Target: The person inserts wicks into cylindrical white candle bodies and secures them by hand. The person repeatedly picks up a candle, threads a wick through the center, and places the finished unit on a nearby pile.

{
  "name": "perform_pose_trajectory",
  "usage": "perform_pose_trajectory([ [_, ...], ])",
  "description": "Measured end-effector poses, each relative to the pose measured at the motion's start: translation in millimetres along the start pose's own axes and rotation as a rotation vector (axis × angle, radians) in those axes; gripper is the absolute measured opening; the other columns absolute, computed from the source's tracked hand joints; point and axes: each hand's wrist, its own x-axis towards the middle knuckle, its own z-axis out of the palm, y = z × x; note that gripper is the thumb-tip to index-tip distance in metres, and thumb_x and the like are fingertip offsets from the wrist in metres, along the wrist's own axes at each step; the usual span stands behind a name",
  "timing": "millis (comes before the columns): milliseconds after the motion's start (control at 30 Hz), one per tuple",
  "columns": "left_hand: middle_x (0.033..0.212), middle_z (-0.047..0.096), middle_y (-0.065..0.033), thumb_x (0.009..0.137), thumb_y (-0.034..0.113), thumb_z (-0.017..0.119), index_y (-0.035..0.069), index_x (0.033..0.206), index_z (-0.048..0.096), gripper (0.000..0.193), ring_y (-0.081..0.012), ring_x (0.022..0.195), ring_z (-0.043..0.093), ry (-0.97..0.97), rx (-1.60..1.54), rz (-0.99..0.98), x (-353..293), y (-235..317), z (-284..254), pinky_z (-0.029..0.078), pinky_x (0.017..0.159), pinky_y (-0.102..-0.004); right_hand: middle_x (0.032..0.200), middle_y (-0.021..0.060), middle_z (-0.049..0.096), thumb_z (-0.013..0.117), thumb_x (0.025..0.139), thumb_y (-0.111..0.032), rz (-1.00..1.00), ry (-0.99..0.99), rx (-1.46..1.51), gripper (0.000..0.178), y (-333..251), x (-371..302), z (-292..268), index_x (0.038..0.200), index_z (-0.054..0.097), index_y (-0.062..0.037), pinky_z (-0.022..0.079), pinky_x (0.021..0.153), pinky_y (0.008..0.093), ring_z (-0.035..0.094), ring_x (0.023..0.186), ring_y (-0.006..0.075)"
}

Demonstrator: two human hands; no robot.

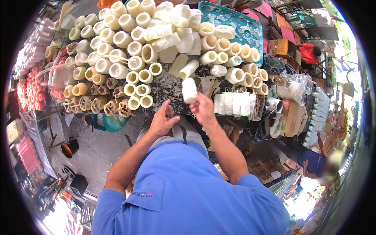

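Your right hand (pixel 203 109) pinches white cylinder (pixel 189 90), held upright above tabletop (pixel 168 88) near edge. Your left hand (pixel 162 119) just beside it, fingers curled, holding nothing discernible. Cream cylinders (pixel 121 39) stacked beyond; teal tray (pixel 235 19) behind.

Brown cardboard box (pixel 294 117) to my right beside the work table, flaps open. Smaller orange-brown carton (pixel 277 47) farther up right, near the teal tray. Flattened brown cartons with dark print (pixel 263 167) on the ground at my lower right. Clear plastic bags (pixel 297 84) bunched above the open box.
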Motion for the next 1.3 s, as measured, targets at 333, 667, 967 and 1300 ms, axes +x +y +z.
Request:
perform_pose_trajectory([
  [333,0.137,0.068,-0.0173,0.076,0.006,0.084,0.009,0.135,0.060,0.064,-0.0389,0.122,0.068,0.056,0.281,0.425,43,-5,10,0.055,0.103,-0.0458,0.081,0.0153,0.076,0.069,0.101,-0.019,-0.492,0.273,-0.952,0.024,1,-8,-26,0.104,0.077,0.0029,0.060,0.069,0.0413,0.074,0.069,0.0265],
  [667,0.102,0.069,-0.0017,0.082,0.025,0.095,0.004,0.119,0.067,0.051,-0.0106,0.095,0.064,0.049,-0.002,0.208,33,7,1,0.056,0.086,-0.0311,0.098,0.0275,0.078,0.065,0.095,-0.027,-0.315,0.549,-1.482,0.032,20,64,-4,0.095,0.079,0.0014,0.061,0.090,0.0523,0.077,0.095,0.0472],
  [967,0.139,0.066,-0.0164,0.070,0.026,0.092,-0.003,0.116,0.071,0.059,-0.0307,0.122,0.069,-0.110,0.130,0.415,48,35,-4,0.054,0.105,-0.0415,0.086,0.0010,0.066,0.066,0.108,-0.014,-0.154,0.036,-0.204,0.009,-1,22,-3,0.104,0.063,-0.0073,0.048,0.057,0.0245,0.060,0.067,0.0077],
  [1300,0.113,0.071,-0.0156,0.071,0.027,0.090,-0.002,0.114,0.072,0.055,-0.0336,0.104,0.072,-0.246,0.155,0.321,40,71,-19,0.057,0.093,-0.0421,0.098,0.0084,0.072,0.066,0.109,-0.011,-0.297,-0.167,0.112,0.008,-45,-1,15,0.109,0.062,-0.0048,0.051,0.062,0.0266,0.064,0.073,0.0113],
])
